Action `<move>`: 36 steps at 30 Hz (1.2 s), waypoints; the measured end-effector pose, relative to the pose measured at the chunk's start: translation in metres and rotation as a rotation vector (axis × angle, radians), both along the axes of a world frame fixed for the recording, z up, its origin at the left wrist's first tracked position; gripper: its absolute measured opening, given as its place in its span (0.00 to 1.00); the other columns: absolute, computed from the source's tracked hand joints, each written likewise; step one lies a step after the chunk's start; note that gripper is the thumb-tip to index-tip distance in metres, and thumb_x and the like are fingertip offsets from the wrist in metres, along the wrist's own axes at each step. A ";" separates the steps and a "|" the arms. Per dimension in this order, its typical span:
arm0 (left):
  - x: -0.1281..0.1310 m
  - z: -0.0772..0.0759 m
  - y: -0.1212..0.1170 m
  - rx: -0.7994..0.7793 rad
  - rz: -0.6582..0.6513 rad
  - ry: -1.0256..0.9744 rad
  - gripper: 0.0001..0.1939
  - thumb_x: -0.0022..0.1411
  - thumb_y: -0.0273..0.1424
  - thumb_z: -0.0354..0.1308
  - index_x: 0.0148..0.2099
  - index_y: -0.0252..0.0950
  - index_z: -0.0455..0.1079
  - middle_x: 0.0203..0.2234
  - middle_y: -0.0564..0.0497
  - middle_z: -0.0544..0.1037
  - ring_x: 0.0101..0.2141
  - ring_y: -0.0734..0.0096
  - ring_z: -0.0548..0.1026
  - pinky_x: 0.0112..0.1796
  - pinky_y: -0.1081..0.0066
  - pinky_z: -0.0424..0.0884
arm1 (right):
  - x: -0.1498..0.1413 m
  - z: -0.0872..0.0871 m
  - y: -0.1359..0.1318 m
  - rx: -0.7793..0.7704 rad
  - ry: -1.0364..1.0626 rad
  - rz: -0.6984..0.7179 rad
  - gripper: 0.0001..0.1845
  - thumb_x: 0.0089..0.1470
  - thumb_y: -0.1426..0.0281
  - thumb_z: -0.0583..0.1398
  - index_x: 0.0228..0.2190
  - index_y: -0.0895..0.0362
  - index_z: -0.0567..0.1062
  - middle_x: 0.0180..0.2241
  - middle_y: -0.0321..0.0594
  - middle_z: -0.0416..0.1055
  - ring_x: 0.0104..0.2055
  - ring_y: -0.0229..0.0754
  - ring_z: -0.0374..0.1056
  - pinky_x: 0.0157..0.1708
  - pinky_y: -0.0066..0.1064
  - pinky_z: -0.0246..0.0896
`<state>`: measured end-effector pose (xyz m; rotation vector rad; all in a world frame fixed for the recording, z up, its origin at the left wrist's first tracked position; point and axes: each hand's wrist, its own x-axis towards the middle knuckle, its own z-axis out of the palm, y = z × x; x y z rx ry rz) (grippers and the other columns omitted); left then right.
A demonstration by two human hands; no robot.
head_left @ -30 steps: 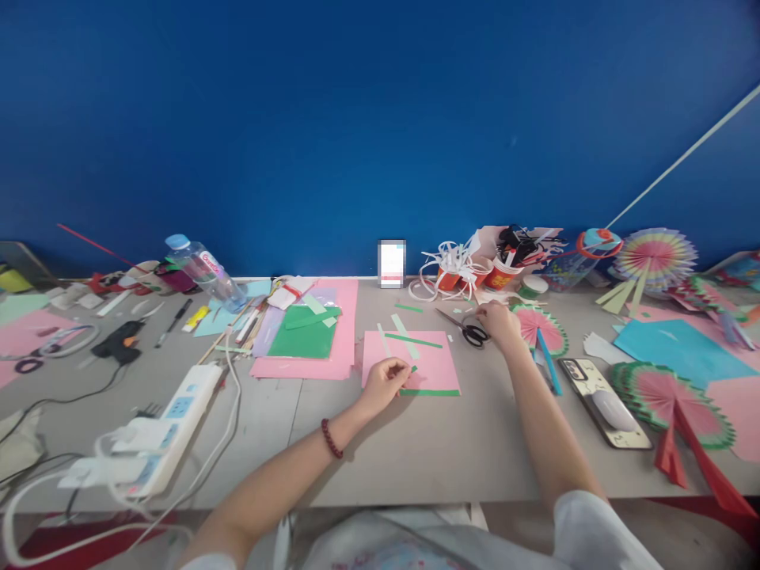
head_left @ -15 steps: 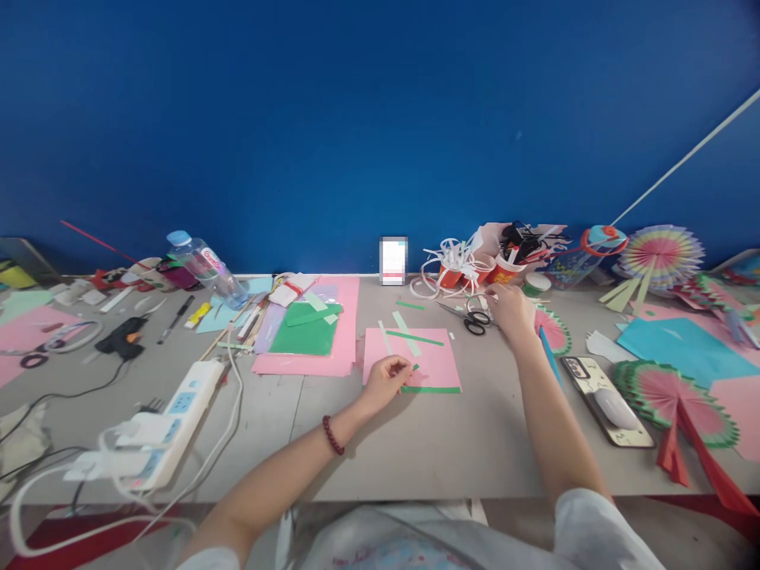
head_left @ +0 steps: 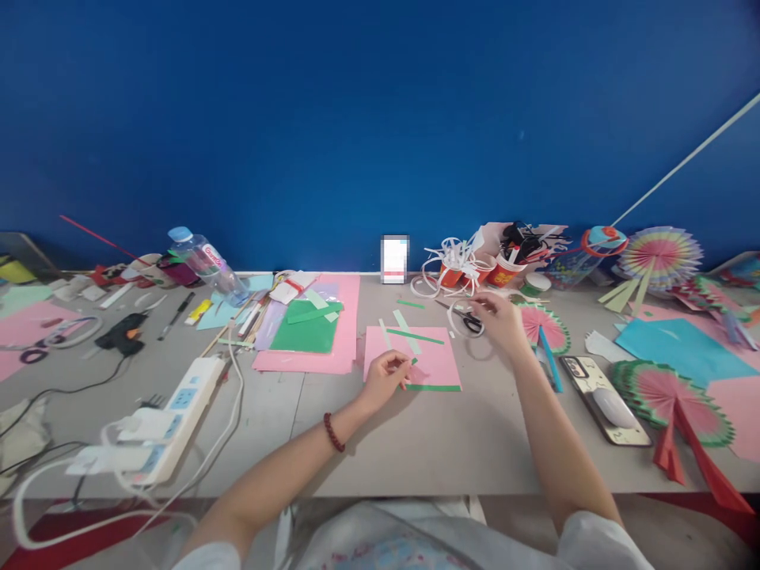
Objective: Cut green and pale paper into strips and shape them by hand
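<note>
Steadily: left hand (head_left: 385, 380) grip narrow on green scrap (head_left: 415, 362) over pink sheet (head_left: 439, 368), right hand (head_left: 499, 318) pinching white loop (head_left: 450, 318) toward bench's (head_left: 475, 435) back edge, best kept off scissors (head_left: 472, 323).

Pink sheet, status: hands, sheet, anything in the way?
Left hand pinching green scrap over pink sheet. Right hand holding white loop by scissors. Green strip lying across sheet.
</note>
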<state>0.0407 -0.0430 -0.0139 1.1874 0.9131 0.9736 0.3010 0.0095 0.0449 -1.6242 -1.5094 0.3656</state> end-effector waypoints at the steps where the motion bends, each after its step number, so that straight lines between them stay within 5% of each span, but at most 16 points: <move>1: -0.001 0.001 -0.001 0.016 0.012 -0.002 0.15 0.54 0.42 0.61 0.30 0.34 0.69 0.25 0.52 0.71 0.22 0.77 0.69 0.22 0.75 0.68 | -0.009 -0.006 -0.003 -0.056 0.050 0.050 0.14 0.51 0.60 0.57 0.33 0.57 0.76 0.30 0.43 0.77 0.29 0.43 0.72 0.32 0.33 0.65; 7: -0.005 0.007 -0.007 0.310 0.070 0.101 0.09 0.60 0.35 0.57 0.32 0.35 0.71 0.45 0.41 0.73 0.44 0.64 0.73 0.31 0.74 0.71 | -0.057 -0.034 -0.021 -0.234 0.091 0.275 0.11 0.50 0.62 0.58 0.28 0.55 0.76 0.27 0.40 0.77 0.25 0.40 0.71 0.27 0.31 0.65; 17: -0.003 0.001 -0.002 0.290 0.101 0.045 0.10 0.60 0.37 0.57 0.31 0.36 0.70 0.42 0.43 0.75 0.45 0.64 0.73 0.39 0.69 0.71 | -0.068 -0.058 -0.025 -0.187 0.021 0.165 0.09 0.51 0.63 0.57 0.29 0.53 0.74 0.30 0.39 0.77 0.34 0.44 0.74 0.35 0.33 0.66; 23: -0.004 -0.002 0.000 0.261 0.118 0.020 0.10 0.58 0.37 0.58 0.31 0.35 0.70 0.40 0.43 0.74 0.43 0.64 0.73 0.39 0.69 0.70 | -0.073 -0.053 -0.032 -0.175 0.020 0.255 0.08 0.52 0.64 0.57 0.30 0.53 0.74 0.32 0.39 0.77 0.34 0.41 0.72 0.35 0.31 0.66; 31: -0.004 -0.001 0.001 0.232 0.115 0.029 0.12 0.58 0.39 0.58 0.31 0.35 0.69 0.37 0.44 0.75 0.41 0.65 0.73 0.40 0.68 0.70 | -0.069 -0.040 -0.036 -0.106 -0.091 0.521 0.10 0.53 0.62 0.60 0.29 0.54 0.78 0.41 0.45 0.74 0.47 0.47 0.69 0.49 0.40 0.62; 36: -0.004 -0.002 0.001 0.227 0.099 0.019 0.12 0.58 0.40 0.58 0.31 0.35 0.69 0.36 0.46 0.74 0.39 0.67 0.73 0.39 0.69 0.69 | -0.070 -0.044 -0.041 -0.135 -0.175 0.551 0.12 0.53 0.61 0.61 0.37 0.52 0.78 0.52 0.47 0.66 0.55 0.51 0.63 0.54 0.45 0.58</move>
